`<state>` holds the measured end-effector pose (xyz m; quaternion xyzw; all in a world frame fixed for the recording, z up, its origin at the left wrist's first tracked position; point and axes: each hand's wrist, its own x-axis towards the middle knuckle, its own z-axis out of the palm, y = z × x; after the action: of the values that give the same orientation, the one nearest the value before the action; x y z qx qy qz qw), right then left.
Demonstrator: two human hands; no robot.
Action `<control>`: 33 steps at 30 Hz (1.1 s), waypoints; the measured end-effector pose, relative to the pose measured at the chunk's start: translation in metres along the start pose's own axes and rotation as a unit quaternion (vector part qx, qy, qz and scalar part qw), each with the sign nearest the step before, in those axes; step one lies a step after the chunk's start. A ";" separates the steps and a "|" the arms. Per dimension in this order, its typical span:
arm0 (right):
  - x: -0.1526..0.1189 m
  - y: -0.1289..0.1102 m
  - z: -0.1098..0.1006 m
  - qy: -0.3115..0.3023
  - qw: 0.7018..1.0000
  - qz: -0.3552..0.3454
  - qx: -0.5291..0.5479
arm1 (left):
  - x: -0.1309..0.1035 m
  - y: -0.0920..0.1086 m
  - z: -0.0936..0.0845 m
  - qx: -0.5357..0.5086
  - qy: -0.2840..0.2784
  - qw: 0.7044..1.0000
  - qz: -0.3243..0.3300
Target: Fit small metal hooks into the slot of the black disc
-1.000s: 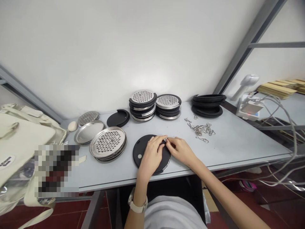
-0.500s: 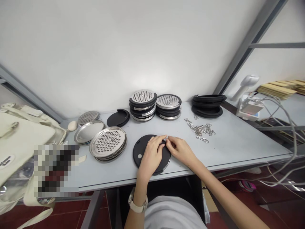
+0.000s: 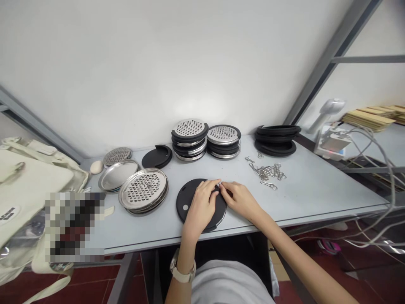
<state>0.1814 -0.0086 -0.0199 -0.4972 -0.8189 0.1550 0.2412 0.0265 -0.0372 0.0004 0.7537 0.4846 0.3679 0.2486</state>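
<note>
A black round disc (image 3: pixel 187 196) with a pale dot and a shiny rim at its lower right lies at the table's front edge. Across its top rests my left hand (image 3: pixel 201 206), fingertips reaching to the upper right rim and steadying it. At that same rim my right hand (image 3: pixel 239 198) is closed in a pinch; a small shiny bit shows between the fingertips, too small to name. Small metal clips (image 3: pixel 265 172) lie in a loose heap beyond my right hand. Left of the disc is a stack of round metal grater plates (image 3: pixel 146 189).
Two stacks of black-rimmed grater discs (image 3: pixel 190 128) (image 3: pixel 223 134) stand by the wall, with black rings (image 3: pixel 276 147) to their right. Plain metal plates (image 3: pixel 119 175) and another black disc (image 3: pixel 156 157) lie left. A cream bag (image 3: pixel 34 173), white cables (image 3: pixel 390 181) and a white handheld device (image 3: pixel 330 109) flank the table.
Very little differs. My right fingertips have shifted slightly at the disc's rim; my left hand and the disc stay in place.
</note>
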 end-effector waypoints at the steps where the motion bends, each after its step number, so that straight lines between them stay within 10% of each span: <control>1: 0.000 0.000 0.000 0.000 1.000 0.002 -0.003 | 0.000 0.000 0.000 0.001 -0.001 1.000 -0.001; 33: 0.000 0.001 0.001 0.007 1.000 -0.005 0.008 | 0.000 -0.001 0.001 -0.008 0.006 1.000 -0.011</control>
<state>0.1822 -0.0084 -0.0214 -0.4920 -0.8184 0.1569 0.2521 0.0270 -0.0365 -0.0009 0.7441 0.4914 0.3734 0.2558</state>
